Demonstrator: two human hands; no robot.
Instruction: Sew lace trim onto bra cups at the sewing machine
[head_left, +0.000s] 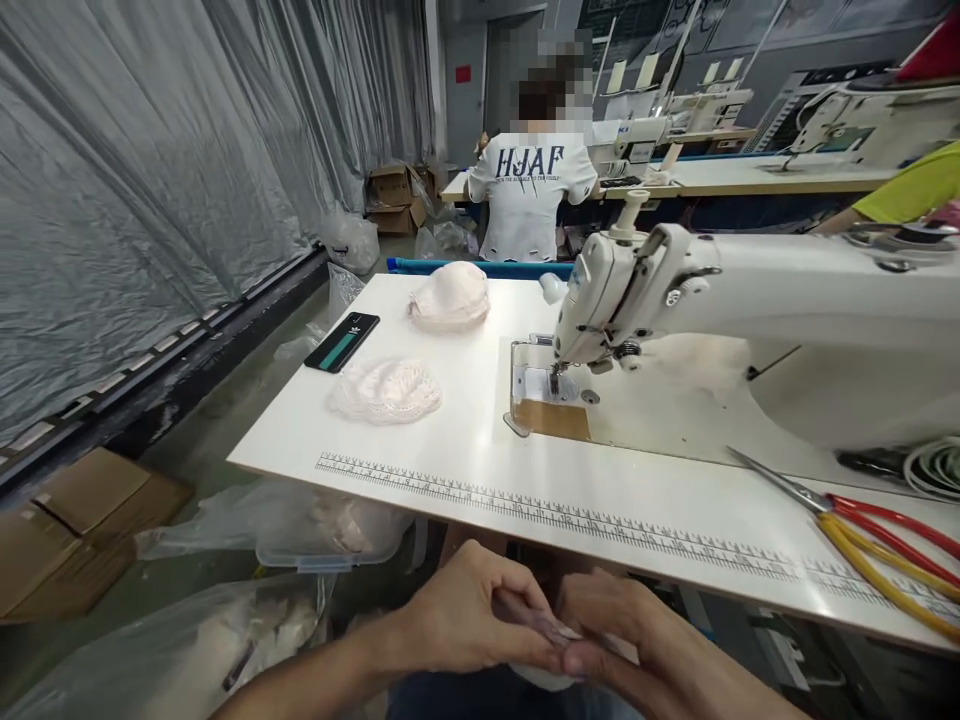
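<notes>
Both my hands are low in front of me, below the near edge of the white sewing table (465, 470). My left hand (469, 615) and my right hand (637, 640) are closed and pinch together a small pale piece of fabric (551, 640), mostly hidden by the fingers. On the table lie a lacy pale pink cup piece (384, 391) and, farther back, a stack of smooth pink cup pieces (450, 297). The white sewing machine (750, 300) stands at the right, its needle (555, 378) over the plate.
A black phone (343, 341) lies at the table's left. Scissors with red and yellow handles (862, 525) lie at the right. A printed ruler (562, 515) runs along the near edge. Plastic bags and a clear bin (300, 530) sit at the left. A person in a white shirt (531, 190) sits ahead.
</notes>
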